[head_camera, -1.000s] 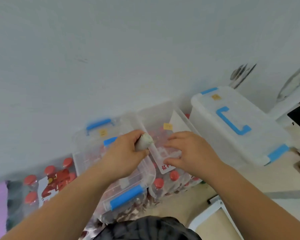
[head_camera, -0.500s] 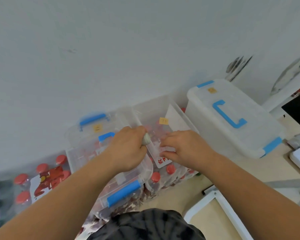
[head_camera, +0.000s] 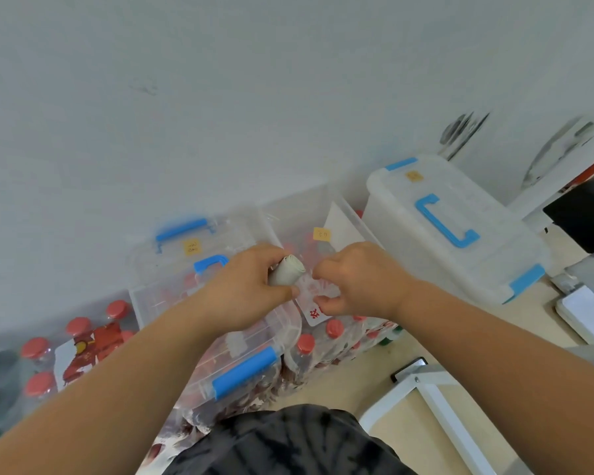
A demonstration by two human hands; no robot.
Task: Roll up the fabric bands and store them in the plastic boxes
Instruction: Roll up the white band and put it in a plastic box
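Observation:
My left hand (head_camera: pixel 244 289) grips a rolled pale fabric band (head_camera: pixel 287 273), its coiled end pointing right. It hovers over a small clear plastic box (head_camera: pixel 172 279) with blue handles and a yellow sticker. My right hand (head_camera: pixel 360 279) is just to the right of the roll, fingers curled and pinched apart from it, with nothing clearly in them. It hangs over an open clear box (head_camera: pixel 309 214) against the wall. I cannot tell whether the right fingertips touch anything.
A large white lidded box (head_camera: pixel 494 255) with a blue handle stands at the right. Packs of red-capped bottles (head_camera: pixel 79 341) lie under and left of the small boxes. A white frame (head_camera: pixel 426 392) sits on the beige floor near my dark-clothed knee (head_camera: pixel 288 443).
The left hand has turned so the roll's end shows again. The right hand has lifted slightly, with its fingers curled closer to the roll.

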